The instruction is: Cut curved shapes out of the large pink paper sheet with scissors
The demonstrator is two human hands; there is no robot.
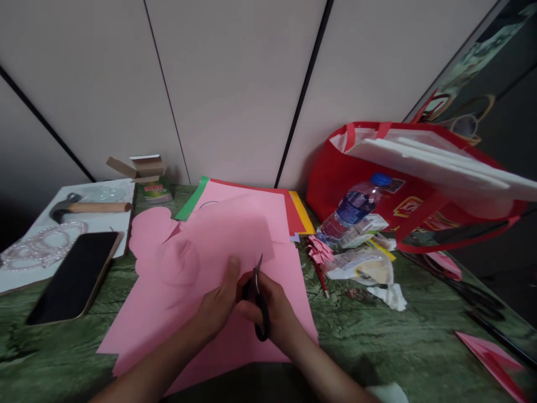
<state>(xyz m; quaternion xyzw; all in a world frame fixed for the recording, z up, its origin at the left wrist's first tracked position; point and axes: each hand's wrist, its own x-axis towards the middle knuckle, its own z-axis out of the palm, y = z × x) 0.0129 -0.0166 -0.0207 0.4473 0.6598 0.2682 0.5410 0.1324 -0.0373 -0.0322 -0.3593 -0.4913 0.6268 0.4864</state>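
Observation:
My right hand [274, 305] grips a small pair of scissors [262, 313] with dark handles, and the blades point up and away from me. Just left of it, my left hand [216, 308] pinches the lower edge of a piece of pink paper [230, 229], thumb on top. That piece lies over larger pink sheets [289, 330] on the table. A curved pink paper cutout [153, 229] with rounded lobes rests at the left of the stack. Whether the scissor blades touch the paper I cannot tell.
On the green table [348, 341], left, are a phone [75, 277], a hammer [96, 207], clear beads [46, 246] and an opened box [155, 187]. Coloured sheets [296, 210] lie behind. Right: a red bag [335, 173], a bottle [350, 210], a pencil [321, 278], larger scissors [474, 294].

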